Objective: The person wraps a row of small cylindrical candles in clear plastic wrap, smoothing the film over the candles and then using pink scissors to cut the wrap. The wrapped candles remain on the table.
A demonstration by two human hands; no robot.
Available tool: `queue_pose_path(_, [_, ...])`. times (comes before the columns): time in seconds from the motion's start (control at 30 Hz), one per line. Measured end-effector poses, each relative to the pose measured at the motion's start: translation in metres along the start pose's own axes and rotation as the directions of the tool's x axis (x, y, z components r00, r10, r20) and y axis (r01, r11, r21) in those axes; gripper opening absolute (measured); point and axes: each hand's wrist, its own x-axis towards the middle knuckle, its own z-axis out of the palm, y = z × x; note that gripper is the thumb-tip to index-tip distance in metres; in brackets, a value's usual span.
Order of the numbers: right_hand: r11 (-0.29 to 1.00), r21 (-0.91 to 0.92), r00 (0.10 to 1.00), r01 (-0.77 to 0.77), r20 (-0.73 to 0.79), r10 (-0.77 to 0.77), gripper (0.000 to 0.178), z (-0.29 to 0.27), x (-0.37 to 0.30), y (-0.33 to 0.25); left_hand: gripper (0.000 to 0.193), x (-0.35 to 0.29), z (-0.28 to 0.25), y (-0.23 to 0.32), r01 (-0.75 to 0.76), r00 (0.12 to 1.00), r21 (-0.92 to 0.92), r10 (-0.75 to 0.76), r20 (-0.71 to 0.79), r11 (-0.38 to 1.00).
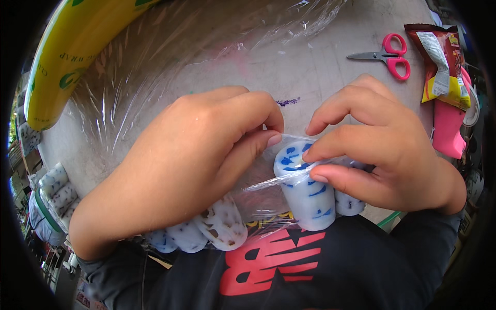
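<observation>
A white cylinder with blue patches [311, 202] stands slightly tilted near my chest, partly covered by clear cling film [268, 182]. My left hand [199, 147] pinches an edge of the film between thumb and forefinger, left of the cylinder's top. Over the top, my right hand [380, 147] has its thumb and forefinger closed on gathered film, its other fingers curved above. A taut, twisted strand of film runs leftward across the cylinder's upper part. Below my left wrist lie a white piece with brown spots [223, 225] and white pieces with blue marks [186, 236].
Loose cling film spreads over the grey table [330, 62]. A yellow cling-wrap roll or box [67, 67] rises at far left. Pink-handled scissors [387, 56] lie at far right, beside a brown and yellow snack packet [442, 67] and a pink object [447, 129].
</observation>
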Motion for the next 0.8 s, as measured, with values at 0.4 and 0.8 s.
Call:
queue_pose_path(0.4, [0.889, 0.335, 0.935, -0.311, 0.276, 0.223, 0.004, -0.008, 0.022, 0.006, 0.014, -0.017, -0.009, 0.003, 0.03, 0.996, -0.201, -0.014, 0.084, 0.979])
queue_pose_path(0.8, [0.855, 0.203, 0.844, -0.477, 0.379, 0.381, 0.008, -0.013, 0.037, 0.005, 0.014, -0.012, -0.003, 0.006, 0.007, 0.999, 0.079, -0.011, 0.049, 0.997])
